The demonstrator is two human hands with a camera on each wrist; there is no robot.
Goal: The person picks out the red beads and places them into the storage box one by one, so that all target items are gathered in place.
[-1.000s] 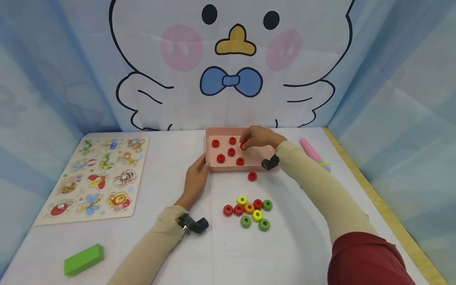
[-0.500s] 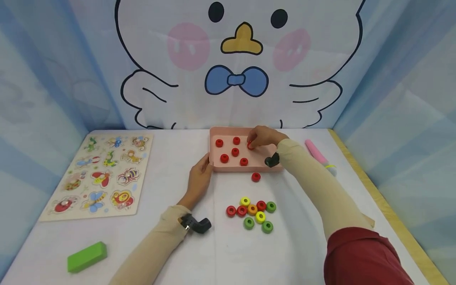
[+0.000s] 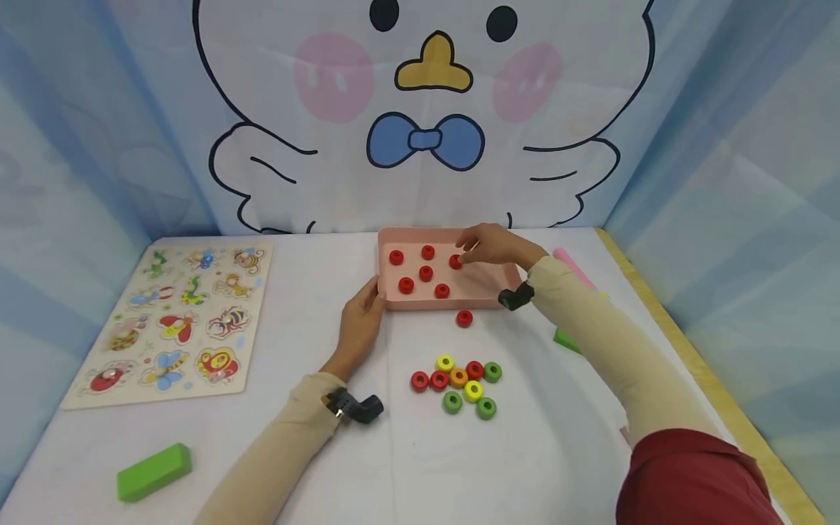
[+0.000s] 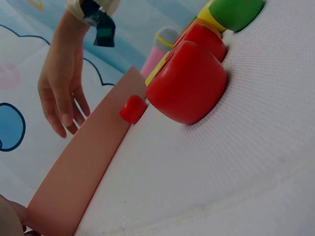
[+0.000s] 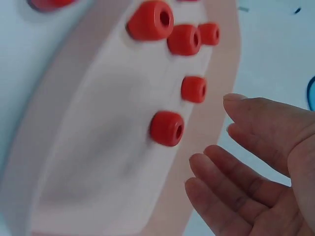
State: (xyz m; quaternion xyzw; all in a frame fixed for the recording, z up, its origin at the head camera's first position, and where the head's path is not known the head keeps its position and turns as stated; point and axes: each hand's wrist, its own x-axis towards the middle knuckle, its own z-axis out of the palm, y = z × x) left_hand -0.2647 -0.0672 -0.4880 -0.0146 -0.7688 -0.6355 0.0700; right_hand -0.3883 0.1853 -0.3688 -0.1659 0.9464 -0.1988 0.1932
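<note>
A shallow pink tray (image 3: 420, 305) stands at the table's back with several red beads (image 3: 426, 273) spread inside. My left hand (image 3: 359, 321) grips the tray's near left corner; in the left wrist view its thumb (image 4: 15, 210) lies against the wall. My right hand (image 3: 495, 245) hovers over the tray's right half, beside a red bead (image 3: 456, 262). In the right wrist view the right fingers (image 5: 231, 184) are apart and hold nothing, and that bead (image 5: 167, 128) sits on the tray floor. One red bead (image 3: 464, 319) lies just outside the tray's front wall.
Red, yellow, orange and green beads (image 3: 458, 377) cluster on the white table in front of the tray. A wooden insect puzzle board (image 3: 173, 321) lies at left, near a green block (image 3: 154, 472). A pink object (image 3: 572, 266) and another green piece (image 3: 566, 340) are partly behind the right arm.
My right hand has put down a red bead at the tray's right of centre, let it go, and moved slightly up and right with its fingers opened. The left hand still holds the tray.
</note>
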